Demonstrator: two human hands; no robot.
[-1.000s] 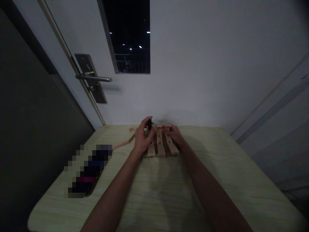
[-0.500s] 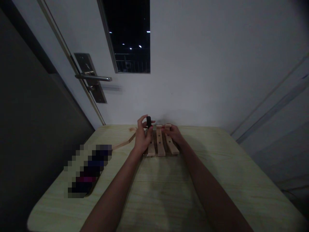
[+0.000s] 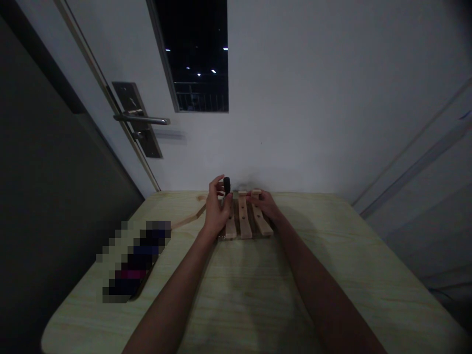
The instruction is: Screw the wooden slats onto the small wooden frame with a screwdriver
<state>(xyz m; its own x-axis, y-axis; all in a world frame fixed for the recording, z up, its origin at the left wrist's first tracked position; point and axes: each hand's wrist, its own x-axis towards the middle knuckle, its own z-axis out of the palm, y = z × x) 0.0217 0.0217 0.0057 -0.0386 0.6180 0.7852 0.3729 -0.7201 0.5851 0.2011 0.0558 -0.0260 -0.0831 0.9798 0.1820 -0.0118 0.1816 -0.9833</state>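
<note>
Three pale wooden pieces with holes lie side by side at the table's far edge: a left wooden piece [image 3: 230, 228], a middle wooden piece [image 3: 245, 221] and a slanted right wooden piece [image 3: 262, 225]. Something brown and partly clear shows beneath them. A short black cylindrical handle [image 3: 226, 185] stands upright above the left piece's far end; its lower part is hidden. My left hand [image 3: 217, 209] is closed about this handle, thumb down by the wood. With bent fingers, my right hand [image 3: 268, 204] grips the right piece near its far end.
A pixelated dark flat object [image 3: 140, 263] lies on the left of the wood-grain table [image 3: 236, 295]. Beyond it is a thin bent wooden strip [image 3: 188, 219]. A white door [image 3: 295, 98] with a metal lever handle [image 3: 147, 119] rises directly behind the table.
The hands and wooden pieces keep nearly the same places. A fingertip that showed to the right of the black handle no longer shows there. The whole view has shifted very slightly.
</note>
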